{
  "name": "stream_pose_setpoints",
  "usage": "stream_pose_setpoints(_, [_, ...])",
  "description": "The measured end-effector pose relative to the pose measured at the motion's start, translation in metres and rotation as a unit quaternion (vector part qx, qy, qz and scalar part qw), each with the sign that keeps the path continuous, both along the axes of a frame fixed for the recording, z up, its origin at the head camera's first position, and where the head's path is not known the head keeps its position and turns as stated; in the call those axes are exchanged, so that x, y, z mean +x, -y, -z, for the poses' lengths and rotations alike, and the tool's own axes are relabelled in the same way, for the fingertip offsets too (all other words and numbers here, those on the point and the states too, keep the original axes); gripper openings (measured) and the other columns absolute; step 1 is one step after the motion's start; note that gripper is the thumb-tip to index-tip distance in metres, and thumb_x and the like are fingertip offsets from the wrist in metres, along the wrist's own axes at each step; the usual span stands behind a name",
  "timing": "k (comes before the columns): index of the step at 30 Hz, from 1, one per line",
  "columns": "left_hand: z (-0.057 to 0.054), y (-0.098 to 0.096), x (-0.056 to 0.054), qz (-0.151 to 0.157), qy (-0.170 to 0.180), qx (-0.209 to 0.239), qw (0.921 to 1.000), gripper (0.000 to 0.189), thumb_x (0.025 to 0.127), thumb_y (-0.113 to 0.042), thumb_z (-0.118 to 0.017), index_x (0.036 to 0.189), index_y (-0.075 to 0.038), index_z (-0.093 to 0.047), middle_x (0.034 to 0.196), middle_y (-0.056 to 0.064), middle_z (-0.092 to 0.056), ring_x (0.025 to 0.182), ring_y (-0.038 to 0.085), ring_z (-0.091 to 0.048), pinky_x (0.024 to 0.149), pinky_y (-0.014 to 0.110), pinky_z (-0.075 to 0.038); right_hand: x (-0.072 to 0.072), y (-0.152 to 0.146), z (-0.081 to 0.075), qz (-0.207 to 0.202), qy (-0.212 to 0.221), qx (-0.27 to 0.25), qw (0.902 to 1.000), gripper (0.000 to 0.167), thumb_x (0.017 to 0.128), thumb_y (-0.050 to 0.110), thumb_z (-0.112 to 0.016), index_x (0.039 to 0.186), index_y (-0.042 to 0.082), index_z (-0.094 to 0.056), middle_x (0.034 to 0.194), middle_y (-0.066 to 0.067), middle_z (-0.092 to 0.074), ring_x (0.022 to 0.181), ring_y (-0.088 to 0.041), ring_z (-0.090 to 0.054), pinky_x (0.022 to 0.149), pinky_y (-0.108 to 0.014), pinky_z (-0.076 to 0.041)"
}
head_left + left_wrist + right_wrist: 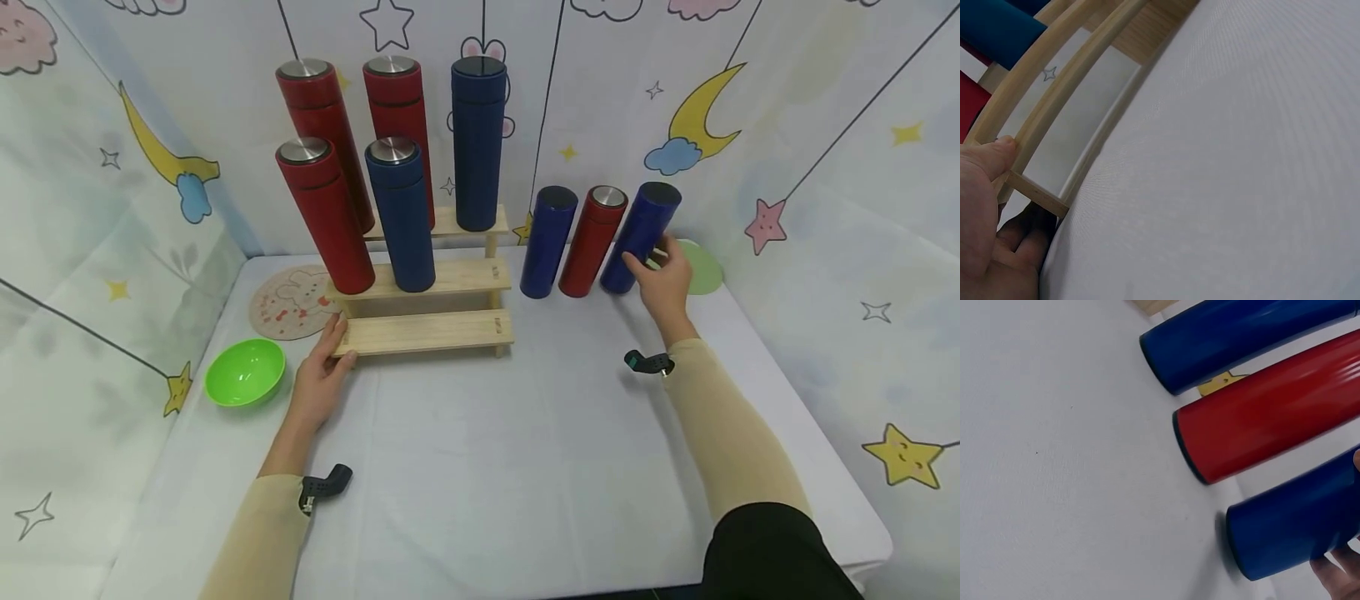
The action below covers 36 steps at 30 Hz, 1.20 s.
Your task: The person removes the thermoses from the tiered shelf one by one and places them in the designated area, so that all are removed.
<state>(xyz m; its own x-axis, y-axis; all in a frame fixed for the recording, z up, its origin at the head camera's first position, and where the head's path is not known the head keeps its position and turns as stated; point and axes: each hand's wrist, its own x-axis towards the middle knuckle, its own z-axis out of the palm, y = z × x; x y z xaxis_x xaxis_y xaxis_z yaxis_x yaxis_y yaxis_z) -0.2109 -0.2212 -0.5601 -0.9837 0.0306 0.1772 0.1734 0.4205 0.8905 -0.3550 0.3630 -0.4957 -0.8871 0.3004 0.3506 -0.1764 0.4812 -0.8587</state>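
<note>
My left hand grips the left end of a stepped wooden rack; in the left wrist view the thumb lies on the board and the fingers go behind the leg. On the top step stand two red thermos flasks and a navy one. The middle step holds a red flask and a navy flask. My right hand holds a shiny blue flask low on its body. Whether its base touches the table, I cannot tell. A red flask and another blue flask stand left of it.
A bright green bowl sits at the table's left edge. Behind it, a round mat with a rabbit drawing lies partly under the rack. A pale green round mat lies behind the right hand. Patterned cloth walls border the white table.
</note>
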Motion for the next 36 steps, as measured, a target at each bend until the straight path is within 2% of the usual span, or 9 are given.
stream_pose_setpoints(5, [0.001,-0.001,0.0,0.0,-0.002,-0.001,1.0,0.063,0.113,-0.018,-0.061,0.171,-0.013,-0.035,0.18,0.009,-0.018,0.163,0.023,-0.022,0.117,0.011,-0.033,0.0,-0.002,0.007,0.0,0.014,0.005,0.9999,0.07,0.097,0.034,-0.084,0.155,0.007,-0.055,0.15,-0.015,-0.06,0.135,-0.034,-0.061,0.111,-0.038,-0.055])
stream_pose_setpoints(10, [0.0,-0.001,-0.002,0.002,-0.008,0.003,1.0,0.063,0.113,-0.017,-0.061,0.171,-0.012,-0.035,0.18,0.009,-0.018,0.163,0.023,-0.022,0.116,0.01,-0.033,-0.001,-0.003,0.01,0.0,0.009,0.007,0.9999,0.07,0.098,0.035,-0.084,0.155,0.007,-0.055,0.149,-0.016,-0.061,0.135,-0.033,-0.062,0.113,-0.046,-0.053])
stream_pose_setpoints(17, [-0.001,-0.002,-0.001,-0.002,0.001,0.0,1.0,0.063,0.114,-0.018,-0.06,0.171,-0.013,-0.035,0.18,0.008,-0.018,0.163,0.022,-0.021,0.118,0.012,-0.033,0.0,-0.005,0.01,-0.001,0.022,0.017,0.9996,0.072,0.098,0.037,-0.083,0.157,0.007,-0.054,0.151,-0.016,-0.06,0.137,-0.035,-0.06,0.113,-0.041,-0.053])
stream_pose_setpoints(22, [0.0,-0.002,0.0,-0.004,0.0,0.001,1.0,0.062,0.114,-0.017,-0.06,0.171,-0.013,-0.035,0.18,0.008,-0.018,0.163,0.022,-0.021,0.118,0.012,-0.033,0.002,-0.005,0.007,-0.009,0.036,0.015,0.9992,0.076,0.098,0.038,-0.084,0.159,0.006,-0.051,0.153,-0.018,-0.058,0.139,-0.036,-0.058,0.116,-0.044,-0.051])
stream_pose_setpoints(25, [0.002,-0.002,0.0,-0.006,-0.002,0.002,1.0,0.062,0.114,-0.017,-0.06,0.17,-0.013,-0.036,0.18,0.008,-0.019,0.163,0.021,-0.021,0.118,0.012,-0.032,0.006,-0.003,0.003,-0.009,0.044,0.016,0.9989,0.081,0.098,0.041,-0.084,0.162,0.008,-0.047,0.157,-0.016,-0.055,0.144,-0.033,-0.054,0.121,-0.046,-0.046])
stream_pose_setpoints(27, [0.002,-0.002,-0.001,-0.005,-0.002,0.002,1.0,0.062,0.113,-0.018,-0.061,0.17,-0.013,-0.036,0.18,0.008,-0.019,0.163,0.022,-0.021,0.118,0.012,-0.032,0.01,-0.001,-0.002,-0.001,0.029,0.016,0.9994,0.083,0.097,0.04,-0.084,0.163,0.009,-0.046,0.159,-0.013,-0.055,0.147,-0.027,-0.052,0.124,-0.044,-0.041])
stream_pose_setpoints(30, [0.002,-0.002,-0.001,-0.001,-0.002,0.001,1.0,0.062,0.114,-0.02,-0.061,0.17,-0.013,-0.036,0.18,0.008,-0.019,0.163,0.022,-0.021,0.118,0.012,-0.033,0.016,0.002,-0.013,0.019,-0.03,0.018,0.9992,0.079,0.095,0.035,-0.087,0.16,0.01,-0.05,0.155,-0.009,-0.058,0.145,-0.017,-0.051,0.127,-0.037,-0.036])
stream_pose_setpoints(33, [0.002,-0.002,-0.001,-0.001,-0.004,0.002,1.0,0.062,0.114,-0.02,-0.061,0.17,-0.014,-0.036,0.18,0.008,-0.019,0.163,0.022,-0.021,0.117,0.012,-0.033,0.02,0.006,-0.027,0.038,-0.097,0.043,0.9937,0.073,0.094,0.031,-0.089,0.155,0.009,-0.056,0.15,-0.008,-0.062,0.142,-0.013,-0.052,0.125,-0.028,-0.035])
stream_pose_setpoints(36, [0.003,-0.001,-0.002,0.0,-0.006,0.0,1.0,0.062,0.113,-0.019,-0.061,0.17,-0.013,-0.036,0.18,0.008,-0.019,0.163,0.022,-0.021,0.117,0.011,-0.033,0.023,0.008,-0.042,0.063,-0.122,0.067,0.9882,0.07,0.094,0.031,-0.089,0.153,0.009,-0.058,0.149,-0.008,-0.062,0.14,-0.01,-0.051,0.122,-0.023,-0.035])
